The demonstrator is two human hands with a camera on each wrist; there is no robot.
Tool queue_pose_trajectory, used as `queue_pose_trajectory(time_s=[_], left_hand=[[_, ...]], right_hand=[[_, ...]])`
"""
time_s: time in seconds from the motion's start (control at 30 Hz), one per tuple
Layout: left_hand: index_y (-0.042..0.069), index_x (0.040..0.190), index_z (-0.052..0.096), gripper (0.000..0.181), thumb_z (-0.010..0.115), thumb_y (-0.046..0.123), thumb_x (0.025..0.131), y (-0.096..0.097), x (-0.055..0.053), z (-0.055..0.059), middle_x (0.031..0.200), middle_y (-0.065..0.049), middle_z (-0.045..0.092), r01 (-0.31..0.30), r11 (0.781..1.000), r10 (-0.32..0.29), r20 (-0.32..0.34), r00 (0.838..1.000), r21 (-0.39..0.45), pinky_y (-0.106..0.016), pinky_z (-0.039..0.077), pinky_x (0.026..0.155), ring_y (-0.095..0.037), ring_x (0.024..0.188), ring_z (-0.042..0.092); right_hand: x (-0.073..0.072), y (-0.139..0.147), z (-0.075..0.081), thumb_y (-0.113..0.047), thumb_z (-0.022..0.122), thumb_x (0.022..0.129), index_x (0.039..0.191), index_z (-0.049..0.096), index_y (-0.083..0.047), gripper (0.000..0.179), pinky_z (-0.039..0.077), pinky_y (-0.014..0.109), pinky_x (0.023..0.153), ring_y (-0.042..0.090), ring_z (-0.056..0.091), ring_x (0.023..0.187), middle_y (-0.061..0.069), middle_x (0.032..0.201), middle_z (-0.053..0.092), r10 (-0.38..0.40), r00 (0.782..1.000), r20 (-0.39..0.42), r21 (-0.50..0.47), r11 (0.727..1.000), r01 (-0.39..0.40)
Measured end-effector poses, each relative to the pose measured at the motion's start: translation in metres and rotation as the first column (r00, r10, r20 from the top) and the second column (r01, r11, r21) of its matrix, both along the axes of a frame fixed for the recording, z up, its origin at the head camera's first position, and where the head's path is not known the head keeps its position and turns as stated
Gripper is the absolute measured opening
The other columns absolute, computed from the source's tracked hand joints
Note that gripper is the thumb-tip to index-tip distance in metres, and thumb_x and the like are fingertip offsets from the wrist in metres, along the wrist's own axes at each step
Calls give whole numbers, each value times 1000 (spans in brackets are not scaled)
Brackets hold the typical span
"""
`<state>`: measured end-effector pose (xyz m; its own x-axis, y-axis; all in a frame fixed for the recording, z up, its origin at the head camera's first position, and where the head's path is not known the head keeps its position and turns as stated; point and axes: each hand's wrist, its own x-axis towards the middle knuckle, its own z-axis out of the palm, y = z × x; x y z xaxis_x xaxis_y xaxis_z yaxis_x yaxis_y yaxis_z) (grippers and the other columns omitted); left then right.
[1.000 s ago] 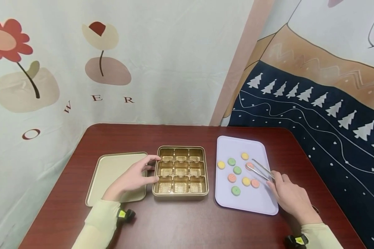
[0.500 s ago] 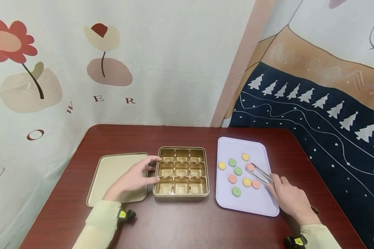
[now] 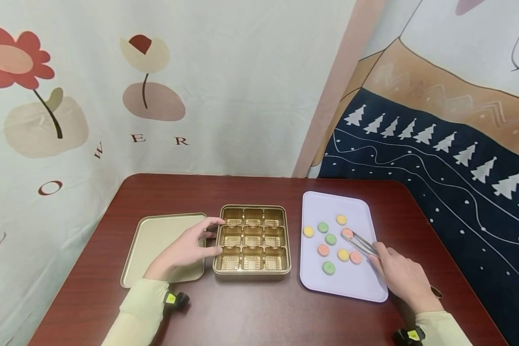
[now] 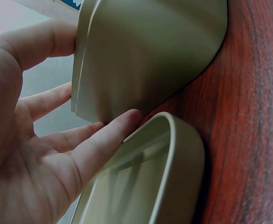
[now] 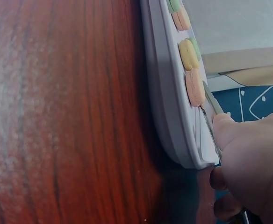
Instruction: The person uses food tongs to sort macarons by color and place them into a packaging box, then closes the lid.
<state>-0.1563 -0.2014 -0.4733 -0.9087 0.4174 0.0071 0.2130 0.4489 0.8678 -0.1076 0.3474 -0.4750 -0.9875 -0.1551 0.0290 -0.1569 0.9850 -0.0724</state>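
The left hand [image 3: 186, 247] rests its fingertips against the left side of a gold tin [image 3: 253, 275], whose insert has several square compartments. In the left wrist view, its fairly straight fingers touch the tin's outer wall [image 4: 146, 51]. Metal tongs [image 3: 364, 246] are held in the right hand [image 3: 404, 274] above a pale purple tray [image 3: 328, 284]. The tongs' tips are around a pink macaron [image 3: 348, 232]. On the tray around it lie several more macarons, including a yellow macaron [image 3: 343, 255] and a green macaron [image 3: 328, 268].
A shallow gold lid [image 3: 155, 245] lies left of the tin, partly beneath the left forearm and hand. Everything stands on a dark red-brown table [image 3: 255, 312]. Behind it hangs a printed cloth [image 3: 242, 86] with flowers and trees.
The tongs' arms have drawn together around the pink macaron; a second ago they stood apart. The left hand stays at the tin. The head view has shifted slightly.
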Motion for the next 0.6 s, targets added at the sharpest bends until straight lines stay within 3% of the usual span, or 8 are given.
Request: queue_pose_trajectory(time_s=[0.6], left_hand=[[13, 147, 50, 66, 82, 14, 90, -1, -1, -3, 152, -16, 53, 6, 1000, -7, 11, 1000, 19, -65, 46, 112, -48, 132, 57]], right_hand=[[1, -1, 4, -34, 66, 103, 138, 51, -4, 48, 59, 51, 61, 24, 61, 74, 21, 109, 71, -5, 1000, 19, -3, 1000, 5]])
